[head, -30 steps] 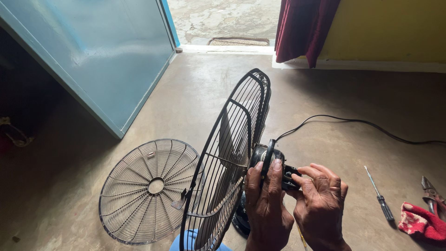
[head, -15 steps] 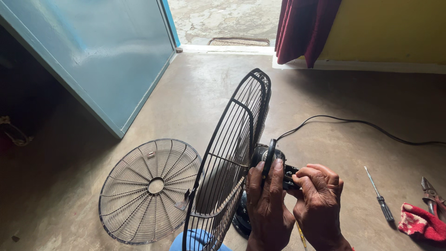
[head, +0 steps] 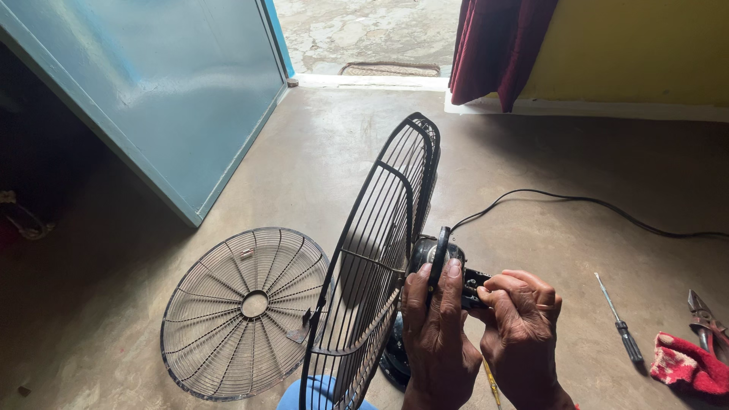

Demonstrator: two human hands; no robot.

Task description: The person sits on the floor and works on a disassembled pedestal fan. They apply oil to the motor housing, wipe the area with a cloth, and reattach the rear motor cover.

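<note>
The fan [head: 380,250] is stood upright on the floor [head: 304,167], its rear guard on and the front grille [head: 243,311] laid flat just beside it. The motor housing [head: 437,254] behind the guard is gripped by the left hand [head: 437,334], while a small black part [head: 472,288] at its back is pinched in the closed right hand [head: 520,326]. Work on the motor's rear appears to be in hand; a steady hold and fine fingertip turning would be called for. A screwdriver [head: 619,323] lies well apart.

loose grille [head: 247,313] left of fan [head: 383,250], screwdriver [head: 621,323] right
</note>
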